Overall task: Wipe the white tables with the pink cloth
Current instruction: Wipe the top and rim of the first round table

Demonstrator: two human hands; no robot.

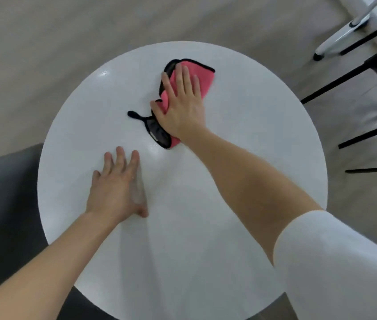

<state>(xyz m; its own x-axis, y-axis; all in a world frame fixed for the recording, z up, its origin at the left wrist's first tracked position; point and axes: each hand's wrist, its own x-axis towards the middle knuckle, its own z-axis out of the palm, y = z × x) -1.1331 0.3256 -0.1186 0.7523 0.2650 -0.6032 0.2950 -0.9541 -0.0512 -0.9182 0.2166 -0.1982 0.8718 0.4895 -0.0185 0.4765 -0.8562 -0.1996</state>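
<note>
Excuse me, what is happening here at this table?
A person is wiping a round white table. The right hand presses flat on a pink cloth with black edging, on the far half of the top. The left hand rests open on the table, nearer the person, and holds nothing. A dark chair stands at the left, and black legs of other furniture show at the right.

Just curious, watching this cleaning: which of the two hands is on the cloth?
The right hand: it presses flat on the cloth. The left hand rests bare on the table.
</note>
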